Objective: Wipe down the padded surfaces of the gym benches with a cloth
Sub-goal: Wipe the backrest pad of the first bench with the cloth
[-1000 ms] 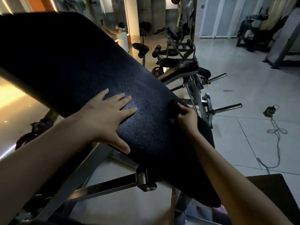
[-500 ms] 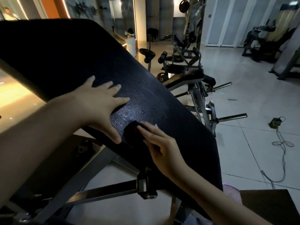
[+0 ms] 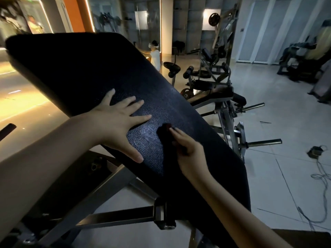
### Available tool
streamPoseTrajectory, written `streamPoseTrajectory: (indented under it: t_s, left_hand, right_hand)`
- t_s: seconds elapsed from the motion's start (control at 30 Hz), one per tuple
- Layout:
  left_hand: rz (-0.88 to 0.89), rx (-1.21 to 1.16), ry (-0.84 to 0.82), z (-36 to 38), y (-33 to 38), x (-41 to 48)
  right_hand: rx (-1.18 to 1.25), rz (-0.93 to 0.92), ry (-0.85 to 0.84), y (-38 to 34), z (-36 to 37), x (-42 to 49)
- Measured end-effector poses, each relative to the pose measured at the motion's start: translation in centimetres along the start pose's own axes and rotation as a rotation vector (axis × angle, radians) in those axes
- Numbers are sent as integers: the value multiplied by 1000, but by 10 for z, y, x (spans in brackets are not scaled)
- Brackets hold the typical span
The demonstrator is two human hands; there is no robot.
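A long black padded bench back [image 3: 89, 72] slopes from the upper left down to the lower right, its textured skin shining near the middle. My left hand [image 3: 118, 122] lies flat on the pad with its fingers spread. Just to the right, my right hand [image 3: 188, 149] holds a small dark cloth [image 3: 165, 135] against the pad, fingers curled over it. The cloth is nearly the same colour as the pad and partly hidden under my fingers.
The bench's grey steel frame [image 3: 111, 190] runs below the pad. Behind stand other benches and weight machines [image 3: 215, 81] with protruding bars [image 3: 263, 141]. A charger and loose cable [image 3: 320, 169] lie on the tiled floor at the right. A person [image 3: 155, 54] stands far back.
My right hand came off the pad's right edge, carried the cloth to the middle beside my left hand, and has now slid it up the pad. My left hand stays flat.
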State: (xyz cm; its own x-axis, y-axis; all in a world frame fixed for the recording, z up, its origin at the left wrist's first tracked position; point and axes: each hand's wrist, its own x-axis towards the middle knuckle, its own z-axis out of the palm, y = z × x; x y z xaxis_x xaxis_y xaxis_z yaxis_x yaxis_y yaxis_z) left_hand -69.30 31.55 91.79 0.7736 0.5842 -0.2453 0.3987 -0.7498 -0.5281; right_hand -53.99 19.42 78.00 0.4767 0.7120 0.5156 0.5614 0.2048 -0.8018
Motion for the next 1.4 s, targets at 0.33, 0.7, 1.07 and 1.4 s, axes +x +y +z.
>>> streamPoseTrajectory:
  t_s: [0.33,0.7,1.07,1.4]
  left_hand:
    - [25,1,63,5,0,1]
    - [18,-182,134,0,2,-2]
    - [-174,-1473,745,-39,0,-19]
    - [-184,-1778,934,-51,-29,-55]
  right_hand:
    - [-46,-221,-33,-4,13,-6]
    - [58,51,-19,4,4,66]
    - [531,-74,-43,-96,-4,62]
    - [659,-53,-189,-151,2,66]
